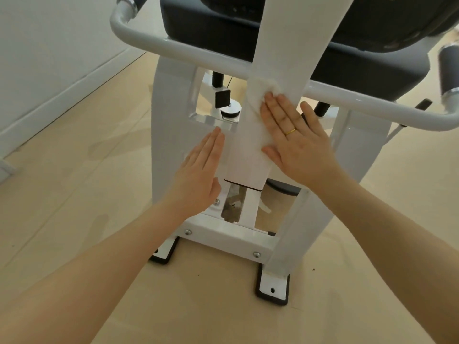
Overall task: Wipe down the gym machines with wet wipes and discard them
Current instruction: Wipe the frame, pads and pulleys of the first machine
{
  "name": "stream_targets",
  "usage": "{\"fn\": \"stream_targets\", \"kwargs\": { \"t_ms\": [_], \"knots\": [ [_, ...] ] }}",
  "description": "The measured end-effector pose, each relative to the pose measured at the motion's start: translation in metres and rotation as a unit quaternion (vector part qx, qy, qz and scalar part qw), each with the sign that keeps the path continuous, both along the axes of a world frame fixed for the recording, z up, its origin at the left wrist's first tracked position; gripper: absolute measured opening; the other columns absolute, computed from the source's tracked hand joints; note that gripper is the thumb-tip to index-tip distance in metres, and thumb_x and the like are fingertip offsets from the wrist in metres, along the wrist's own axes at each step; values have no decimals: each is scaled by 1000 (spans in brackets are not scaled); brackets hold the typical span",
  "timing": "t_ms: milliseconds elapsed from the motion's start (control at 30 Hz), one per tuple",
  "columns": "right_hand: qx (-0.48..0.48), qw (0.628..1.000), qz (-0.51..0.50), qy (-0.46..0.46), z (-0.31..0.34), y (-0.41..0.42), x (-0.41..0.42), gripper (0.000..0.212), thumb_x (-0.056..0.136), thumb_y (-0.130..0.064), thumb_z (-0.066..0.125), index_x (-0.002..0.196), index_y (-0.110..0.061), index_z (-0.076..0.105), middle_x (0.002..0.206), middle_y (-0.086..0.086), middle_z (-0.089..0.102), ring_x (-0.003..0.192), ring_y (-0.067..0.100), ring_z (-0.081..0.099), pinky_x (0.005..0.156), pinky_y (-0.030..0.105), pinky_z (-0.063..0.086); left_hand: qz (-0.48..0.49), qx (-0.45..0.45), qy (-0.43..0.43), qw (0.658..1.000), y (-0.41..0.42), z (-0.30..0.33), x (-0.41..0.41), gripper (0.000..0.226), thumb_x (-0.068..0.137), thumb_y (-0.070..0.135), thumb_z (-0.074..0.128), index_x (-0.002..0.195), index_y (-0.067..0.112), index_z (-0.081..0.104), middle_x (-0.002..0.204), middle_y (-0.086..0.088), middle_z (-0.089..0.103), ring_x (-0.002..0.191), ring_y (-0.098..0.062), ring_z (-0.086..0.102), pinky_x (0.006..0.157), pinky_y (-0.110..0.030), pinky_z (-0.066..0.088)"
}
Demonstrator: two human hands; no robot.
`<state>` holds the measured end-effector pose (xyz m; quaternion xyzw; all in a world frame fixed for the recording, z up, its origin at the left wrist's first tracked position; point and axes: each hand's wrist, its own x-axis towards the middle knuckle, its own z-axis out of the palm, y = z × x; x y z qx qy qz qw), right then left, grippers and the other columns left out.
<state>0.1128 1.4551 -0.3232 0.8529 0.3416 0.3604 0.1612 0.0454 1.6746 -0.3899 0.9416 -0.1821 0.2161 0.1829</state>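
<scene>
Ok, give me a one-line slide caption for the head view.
Right hand presses a wet wipe flat against the gym machine's white post while the left hand rests open beside it.

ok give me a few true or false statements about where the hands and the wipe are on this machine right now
1. The right hand presses a white wipe flat against the machine's white central post. True.
2. The left hand holds a second wipe. False: it lies flat and bare on the white frame panel beside the post.
3. A gold ring shows on a right-hand finger. True.
4. The wipe lies on the black seat pad. False: it is on the post, under the right fingertips.
5. Both hands grip the curved white bar. False: neither touches it.
</scene>
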Motion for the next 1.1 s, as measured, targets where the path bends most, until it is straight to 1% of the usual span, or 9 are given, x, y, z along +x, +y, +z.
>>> {"fn": "stream_targets", "kwargs": {
  "t_ms": [233,333,400,467,567,633,767,900,1100],
  "knots": [
    [-70,996,48,36,-53,-2,-20,67,94,-45,29,147,-6,17,152,5,21,140,23,19,115,36,5,3,-16,5,1000,-4,-6,-5,83,71,5,51,144,-1,12,150,-21,24,138,-25,18,112,-29,11],
    [-111,990,63,56,-82,-6,-31,65,99,-46,9,149,-7,0,151,3,15,142,22,13,116,36,3,2,-13,9,1000,-4,-8,-11,81,73,7,51,144,-1,13,151,-20,23,139,-27,20,112,-35,16],
    [-138,986,61,65,-95,-8,-35,65,98,-47,-1,148,-6,-9,152,4,14,145,22,-3,118,35,-1,4,-12,17,1000,-4,-8,-14,81,73,7,50,144,-1,13,151,-20,22,139,-26,19,111,-37,17],
    [-159,983,54,78,-99,-8,-37,70,96,-51,2,148,-5,-1,151,5,14,145,21,-5,118,34,-4,2,-12,28,1000,-4,-8,-16,81,74,4,52,145,-2,13,152,-19,21,139,-25,18,110,-38,18],
    [-198,975,66,75,-94,-9,-35,69,90,-51,14,144,-8,21,150,3,19,140,15,16,117,34,0,1,-16,49,999,-2,-4,-18,83,76,-1,57,145,-2,11,153,-18,17,140,-23,13,111,-38,16],
    [-217,972,68,59,-85,-8,-32,69,90,-50,15,143,-7,21,149,1,21,138,14,24,117,35,2,3,-19,54,998,-1,-1,-18,83,78,-1,58,145,-1,8,154,-17,15,140,-21,10,113,-36,13],
    [-184,980,53,47,-55,7,-18,67,93,-50,9,144,-7,20,148,1,35,136,17,34,115,35,4,8,-14,48,999,-1,6,-16,84,77,-1,58,144,-2,8,153,-17,16,140,-19,10,113,-31,10],
    [-109,992,56,26,-8,22,2,67,91,-49,22,143,-5,24,148,9,36,136,23,34,114,33,1,17,-13,42,999,3,13,-16,81,77,3,53,143,-4,7,153,-19,18,138,-16,9,113,-31,9],
    [-62,998,11,14,33,3,11,64,96,-43,26,148,-6,19,154,12,22,141,20,12,115,34,-2,25,-21,74,997,9,20,-14,81,82,0,53,145,1,2,155,-13,6,138,-12,-2,113,-27,3]
  ]
}}
